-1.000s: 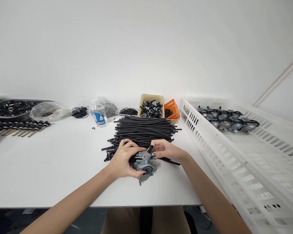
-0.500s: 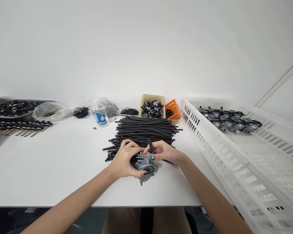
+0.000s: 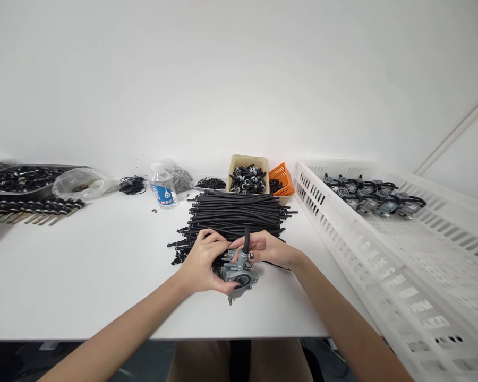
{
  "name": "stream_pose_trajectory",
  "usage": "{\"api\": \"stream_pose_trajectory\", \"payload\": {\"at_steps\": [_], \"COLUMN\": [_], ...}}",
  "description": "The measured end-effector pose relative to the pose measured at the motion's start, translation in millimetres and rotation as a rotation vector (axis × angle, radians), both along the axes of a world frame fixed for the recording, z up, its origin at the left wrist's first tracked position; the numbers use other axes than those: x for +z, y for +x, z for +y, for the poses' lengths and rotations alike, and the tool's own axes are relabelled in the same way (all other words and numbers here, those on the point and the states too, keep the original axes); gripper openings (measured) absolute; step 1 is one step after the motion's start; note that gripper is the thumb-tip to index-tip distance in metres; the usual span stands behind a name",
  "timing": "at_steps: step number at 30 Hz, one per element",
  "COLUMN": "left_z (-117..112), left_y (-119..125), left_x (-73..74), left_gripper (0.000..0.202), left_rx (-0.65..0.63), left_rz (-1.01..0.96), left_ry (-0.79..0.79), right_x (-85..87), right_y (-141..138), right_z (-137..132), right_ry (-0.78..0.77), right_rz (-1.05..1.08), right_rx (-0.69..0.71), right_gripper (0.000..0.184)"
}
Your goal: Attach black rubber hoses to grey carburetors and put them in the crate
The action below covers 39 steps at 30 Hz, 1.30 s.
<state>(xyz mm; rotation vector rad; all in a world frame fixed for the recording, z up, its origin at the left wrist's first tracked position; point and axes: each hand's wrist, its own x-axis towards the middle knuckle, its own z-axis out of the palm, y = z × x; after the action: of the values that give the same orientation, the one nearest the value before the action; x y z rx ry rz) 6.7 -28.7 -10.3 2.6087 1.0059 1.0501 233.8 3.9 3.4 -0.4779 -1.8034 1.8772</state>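
Observation:
A small grey metal carburetor [image 3: 239, 271] sits just above the white table [image 3: 103, 276] near its front edge. My left hand [image 3: 201, 261] wraps around its left side and grips it. My right hand [image 3: 269, 248] pinches a short black rubber hose [image 3: 246, 240] that stands up from the top of the carburetor. Right behind both hands lies a big pile of black hoses [image 3: 233, 215].
A tan bin [image 3: 247, 178] of black fittings and an orange basket [image 3: 281, 179] stand behind the pile. A large white slotted crate [image 3: 406, 249] on the right holds several carburetors [image 3: 372, 196]. A water bottle [image 3: 163, 185], bagged parts and a dark tray [image 3: 19, 179] lie at the left.
The black hose has been raised from tilted to nearly upright on the carburetor, my right hand shifting slightly left with it. My left hand has kept its grip.

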Motion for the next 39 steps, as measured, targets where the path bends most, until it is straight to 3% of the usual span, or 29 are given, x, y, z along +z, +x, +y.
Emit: {"api": "stream_pose_trajectory", "payload": {"at_steps": [4,12,17,22,28,34,39], "left_z": [0.1,1.5,-1.9,-5.1,-4.3,-5.3,-4.0], "left_y": [0.2,-0.7,0.4,2.1,4.6,5.6,3.5], "left_x": [0.4,-0.1,4.7,9.6,11.4,12.4,9.3], "left_gripper": [0.064,0.065,0.048,0.031,0.034,0.039,0.033], "left_rx": [0.006,-0.007,0.037,0.041,0.017,0.017,0.044], "left_rz": [0.016,-0.019,-0.116,-0.173,-0.184,-0.225,-0.182], "left_ry": [-0.039,-0.086,-0.176,-0.299,-0.337,-0.342,-0.352], "right_x": [-1.2,6.2,8.8,5.9,4.0,3.2,4.1], "right_y": [-1.4,-11.9,-12.9,-8.9,-13.2,-15.8,-16.5], "right_z": [-0.5,-8.0,-8.0,-5.2,-4.2,-4.7,-6.0], "right_ry": [0.029,-0.057,-0.042,-0.031,0.041,0.017,0.044], "right_rz": [0.017,0.057,0.094,0.119,0.058,0.006,-0.01], "right_rx": [-0.033,-0.092,-0.125,-0.058,-0.125,-0.182,-0.188], "right_gripper": [0.042,0.041,0.045,0.045,0.049,0.053,0.053]}}
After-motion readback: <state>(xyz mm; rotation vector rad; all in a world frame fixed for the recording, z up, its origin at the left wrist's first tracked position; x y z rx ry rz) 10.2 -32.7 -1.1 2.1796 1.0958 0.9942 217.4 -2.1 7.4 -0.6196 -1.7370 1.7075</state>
